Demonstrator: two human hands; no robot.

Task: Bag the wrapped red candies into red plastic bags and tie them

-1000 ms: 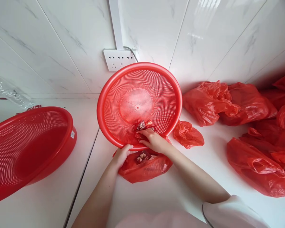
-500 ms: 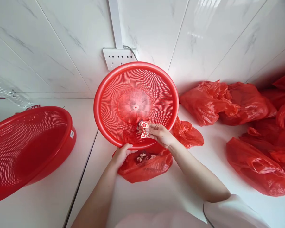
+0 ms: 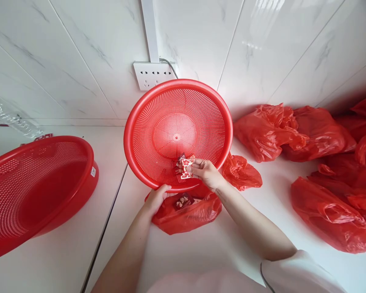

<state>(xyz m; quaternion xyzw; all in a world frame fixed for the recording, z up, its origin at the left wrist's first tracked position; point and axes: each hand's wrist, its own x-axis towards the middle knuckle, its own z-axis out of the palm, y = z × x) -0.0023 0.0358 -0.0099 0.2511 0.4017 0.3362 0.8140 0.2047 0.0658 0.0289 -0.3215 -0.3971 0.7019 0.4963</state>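
A round red plastic basket (image 3: 175,126) with a mesh wall is tilted towards me. My left hand (image 3: 158,198) grips its near rim, thumb on top and fingers hidden below. Inside the basket's near side, my right hand (image 3: 205,173) pinches a small wrapped candy (image 3: 187,168) in a red-and-cream flowered wrapper. Dark red wrapped pieces (image 3: 178,164) show right behind it; whether they are in the hand or lie on the mesh I cannot tell. Under the near rim, a red plastic bag (image 3: 186,217) gapes open, with a dark printed packet (image 3: 184,200) in it.
At the left a second red basket (image 3: 91,187) leans on the white table (image 3: 57,252), near a clear plastic bottle (image 3: 15,120). Several filled red bags (image 3: 332,211) stand at the right. A crumpled red bag (image 3: 242,173) lies beside the tilted basket. A power socket (image 3: 152,75) is behind.
The basket has shifted slightly to the right in view. The flowered candy in my right hand has turned a little; both hands keep their places.
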